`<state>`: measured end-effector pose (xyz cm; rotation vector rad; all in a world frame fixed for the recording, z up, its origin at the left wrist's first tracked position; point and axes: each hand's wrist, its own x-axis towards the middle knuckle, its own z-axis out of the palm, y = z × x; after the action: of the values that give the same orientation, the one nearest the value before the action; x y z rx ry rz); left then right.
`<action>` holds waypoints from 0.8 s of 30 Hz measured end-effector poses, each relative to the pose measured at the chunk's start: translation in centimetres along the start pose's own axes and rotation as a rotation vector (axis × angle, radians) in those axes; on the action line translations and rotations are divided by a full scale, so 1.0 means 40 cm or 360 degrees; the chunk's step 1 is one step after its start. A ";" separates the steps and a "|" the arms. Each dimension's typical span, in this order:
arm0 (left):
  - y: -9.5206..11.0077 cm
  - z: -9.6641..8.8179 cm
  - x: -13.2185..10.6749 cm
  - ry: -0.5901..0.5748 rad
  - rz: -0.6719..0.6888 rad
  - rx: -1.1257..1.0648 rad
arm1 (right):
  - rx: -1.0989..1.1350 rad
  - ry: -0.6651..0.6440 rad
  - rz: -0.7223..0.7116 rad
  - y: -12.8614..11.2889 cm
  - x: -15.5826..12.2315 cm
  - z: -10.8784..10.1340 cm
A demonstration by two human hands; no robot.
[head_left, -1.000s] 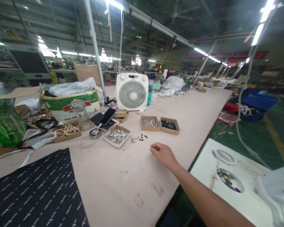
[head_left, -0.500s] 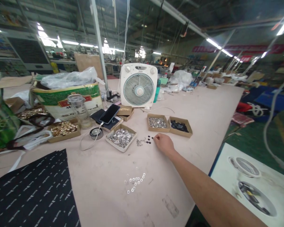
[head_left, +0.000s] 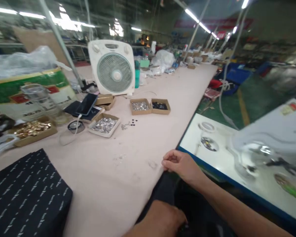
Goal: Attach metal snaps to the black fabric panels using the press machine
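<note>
My right hand (head_left: 181, 164) is at the near edge of the long pale table (head_left: 177, 95), its fingers pinched together; whatever they hold is too small to see. My left hand (head_left: 160, 220) hangs below the table edge at the bottom of the view, showing only its back, fingers hidden. A few loose black buttons (head_left: 133, 122) and a small silver heap (head_left: 124, 126) lie farther out on the table. Faint small rings (head_left: 120, 158) are scattered between them and my right hand.
Cardboard trays hold silver pieces (head_left: 104, 125) (head_left: 140, 106), black pieces (head_left: 160, 106) and gold pieces (head_left: 32, 130). A white fan (head_left: 112, 67), a phone (head_left: 86, 103), a glass jar (head_left: 43, 102) and a printed sack (head_left: 27, 90) stand behind. Black patterned fabric (head_left: 24, 194) lies near left. A white machine top (head_left: 212, 144) is right.
My right hand has drawn back from the black buttons to the table's near edge. The view has swung down and right, and my left hand has come into sight.
</note>
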<state>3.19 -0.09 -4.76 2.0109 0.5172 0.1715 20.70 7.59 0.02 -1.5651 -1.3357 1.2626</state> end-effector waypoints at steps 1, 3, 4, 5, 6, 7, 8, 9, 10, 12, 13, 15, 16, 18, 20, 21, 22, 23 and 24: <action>0.004 0.008 -0.003 0.0002 -0.0011 0.0049 | 0.0051 0.0034 0.0048 0.027 -0.074 -0.008; 0.013 0.024 -0.007 0.0044 0.0027 0.0221 | 0.0088 0.0134 0.0134 0.076 -0.212 -0.013; 0.019 0.033 -0.010 0.0077 0.0088 0.0327 | 0.0089 0.0197 0.0171 0.096 -0.273 -0.010; 0.026 0.042 -0.014 0.0112 0.0175 0.0436 | 0.0086 0.0261 0.0204 0.113 -0.329 -0.004; 0.032 0.051 -0.019 0.0139 0.0278 0.0538 | 0.0084 0.0323 0.0225 0.127 -0.379 0.003; 0.040 0.062 -0.025 0.0154 0.0379 0.0627 | 0.0091 0.0375 0.0236 0.138 -0.422 0.010; 0.048 0.072 -0.032 0.0165 0.0468 0.0713 | 0.0107 0.0414 0.0239 0.145 -0.460 0.017; 0.057 0.083 -0.038 0.0176 0.0540 0.0792 | 0.0127 0.0443 0.0237 0.150 -0.492 0.022; 0.067 0.093 -0.045 0.0179 0.0598 0.0852 | 0.0141 0.0461 0.0231 0.152 -0.518 0.025; 0.088 0.110 -0.056 0.0191 0.0674 0.0911 | 0.0144 0.0474 0.0204 0.153 -0.557 0.024; 0.099 0.115 -0.060 0.0207 0.0699 0.0924 | 0.0138 0.0469 0.0182 0.153 -0.570 0.021; 0.120 0.122 -0.067 0.0242 0.0738 0.0949 | 0.0135 0.0459 0.0124 0.153 -0.588 0.012; 0.129 0.123 -0.070 0.0258 0.0753 0.0964 | 0.0139 0.0453 0.0096 0.153 -0.595 0.008; 0.147 0.123 -0.076 0.0281 0.0779 0.0984 | 0.0139 0.0432 0.0047 0.155 -0.605 0.002; 0.159 0.123 -0.082 0.0293 0.0793 0.0984 | 0.0113 0.0413 0.0001 0.159 -0.615 0.000; 0.163 0.124 -0.086 0.0299 0.0793 0.0980 | 0.0094 0.0409 -0.0023 0.161 -0.620 0.000; 0.166 0.124 -0.089 0.0305 0.0791 0.0977 | 0.0076 0.0413 -0.0046 0.163 -0.625 0.001; 0.168 0.125 -0.092 0.0314 0.0789 0.0974 | 0.0061 0.0422 -0.0065 0.165 -0.629 0.001; 0.170 0.126 -0.094 0.0327 0.0784 0.0972 | 0.0049 0.0433 -0.0081 0.166 -0.633 0.002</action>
<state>3.44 -8.50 -0.91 2.7153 0.1944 0.5823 22.78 -18.48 -0.54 -1.6060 -1.1693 0.9936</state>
